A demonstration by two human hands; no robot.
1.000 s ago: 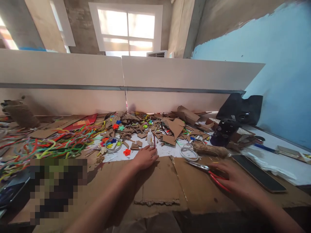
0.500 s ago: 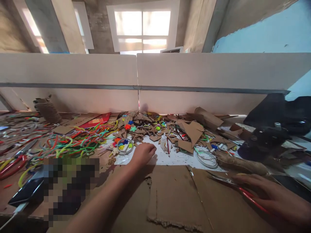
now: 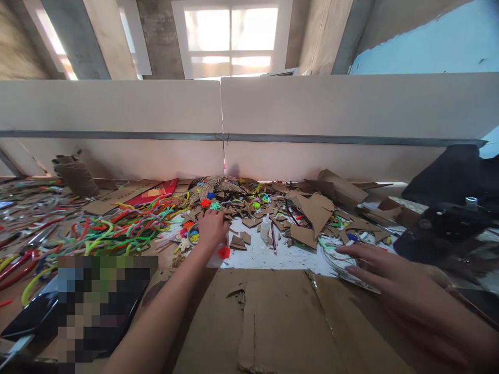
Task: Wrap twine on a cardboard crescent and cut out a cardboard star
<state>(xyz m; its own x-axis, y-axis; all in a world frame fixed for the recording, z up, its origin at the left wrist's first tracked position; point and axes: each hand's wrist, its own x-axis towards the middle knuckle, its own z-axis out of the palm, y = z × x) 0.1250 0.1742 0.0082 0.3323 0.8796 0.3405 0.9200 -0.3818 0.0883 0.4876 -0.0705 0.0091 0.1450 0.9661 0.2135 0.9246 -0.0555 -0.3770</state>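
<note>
While the left hand (image 3: 212, 228) reaches into the heap of craft scraps, its bent fingers lie just short of the turquoise flower (image 3: 215, 206) and the orange flower (image 3: 205, 203), with a metal ring (image 3: 189, 235) beside it; whether the fingertips have closed on anything cannot be told. The right hand (image 3: 413, 291) is spread palm down over the cardboard sheet (image 3: 288, 311), a scissor blade (image 3: 368, 285) showing under its fingers next to a wire coil (image 3: 331, 254), though its grip on the handles is hidden. The step in hand looks like a left-handed reach for small pieces; picking one cleanly from there would call for a fingertip pinch, with the scissors kept low and aside.
</note>
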